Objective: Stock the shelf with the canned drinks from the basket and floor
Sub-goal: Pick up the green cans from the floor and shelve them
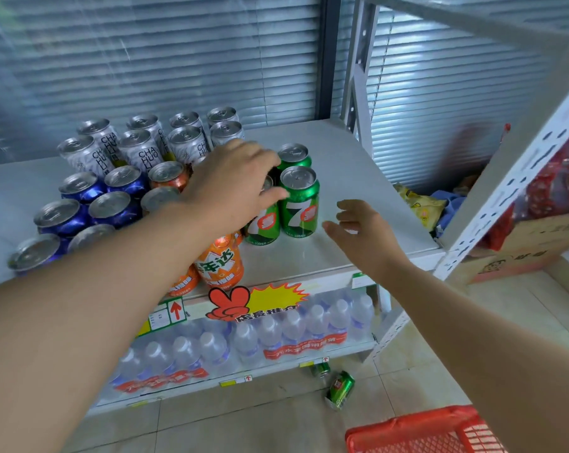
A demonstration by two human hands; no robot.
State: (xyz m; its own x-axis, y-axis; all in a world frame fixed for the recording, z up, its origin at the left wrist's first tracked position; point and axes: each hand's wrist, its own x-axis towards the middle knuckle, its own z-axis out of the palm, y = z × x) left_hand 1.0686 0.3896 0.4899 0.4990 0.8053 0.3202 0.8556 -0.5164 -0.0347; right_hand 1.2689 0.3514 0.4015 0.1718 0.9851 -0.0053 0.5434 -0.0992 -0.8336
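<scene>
While the left forearm lies across the shelf [342,178], it hides much of the orange cans [222,259] and blue cans [61,217], and the left hand [234,181] masks the lid of the covered green can [263,223]. The red basket [420,429] is cut off at 5 o'clock in the frame, its contents out of sight. On the floor lies a fallen green can [342,389]; at its 11 o'clock a second can [320,369] sits half tucked under the bottom shelf.

Left hand: fingers curled down over the covered can's top, thumb tip at the rim of the neighbouring green can [299,204] at its 3 o'clock. Right hand [365,233]: open, fingers loosely spread, hovering at 3 o'clock of that neighbour, touching nothing.
</scene>
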